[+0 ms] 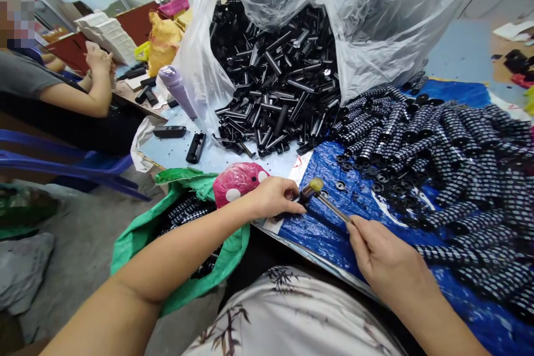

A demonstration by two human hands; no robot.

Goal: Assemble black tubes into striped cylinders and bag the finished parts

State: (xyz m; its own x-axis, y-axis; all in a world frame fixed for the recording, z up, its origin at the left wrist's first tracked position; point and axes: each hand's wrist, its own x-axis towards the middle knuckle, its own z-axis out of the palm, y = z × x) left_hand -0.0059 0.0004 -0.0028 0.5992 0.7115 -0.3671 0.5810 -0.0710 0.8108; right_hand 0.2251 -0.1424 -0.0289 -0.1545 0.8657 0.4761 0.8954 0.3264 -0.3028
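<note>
My right hand (pixel 386 253) is closed around the handle of a small hammer (pixel 334 207) with a thin metal shaft and a yellowish head. That head is at the upper end of a dark, shiny tube-like part (pixel 305 196); I cannot tell if they touch. My left hand (pixel 275 196) grips this part near the table's front edge, fingers curled round it. Small black discs (pixel 341 185) lie on the blue plastic sheet (pixel 329 164) beyond the hammer. Just left of my left hand is a pink bundle with white dots (pixel 237 181).
A clear plastic bag (pixel 367 28) spills black plastic tubes (pixel 287 78) onto the table. Rollers with white-dotted rows (pixel 459 178) are heaped at right. A green sack (pixel 137 239) hangs at the front left. Another person (pixel 70 89) sits at left near a blue chair (pixel 83 172).
</note>
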